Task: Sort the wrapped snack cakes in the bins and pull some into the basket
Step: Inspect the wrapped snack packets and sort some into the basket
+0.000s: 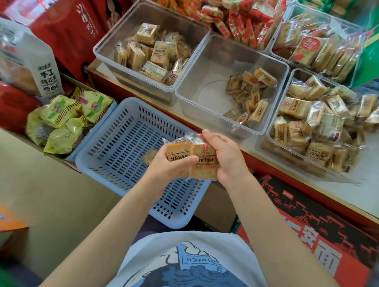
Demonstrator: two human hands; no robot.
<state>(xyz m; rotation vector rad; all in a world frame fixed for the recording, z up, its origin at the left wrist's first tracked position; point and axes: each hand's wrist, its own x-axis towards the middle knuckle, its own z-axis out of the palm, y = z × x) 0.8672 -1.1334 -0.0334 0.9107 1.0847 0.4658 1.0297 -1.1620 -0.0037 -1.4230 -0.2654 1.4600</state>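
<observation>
left hand (pixel 163 164) grips 1 cake (pixel 177 150) | right hand (pixel 225 156) grips 1 cake, touching it | both above basket (pixel 109 147) | 1 pack (pixel 149 157) in basket | 3 clear bins with cakes; middle bin (pixel 204 76) sparse

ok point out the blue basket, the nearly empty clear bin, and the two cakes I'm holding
blue basket (pixel 109 147), head view, slotted floor.
nearly empty clear bin (pixel 205 87), head view, bare floor.
two wrapped cakes (pixel 201 162), head view, front of the right-hand wrapper.
</observation>
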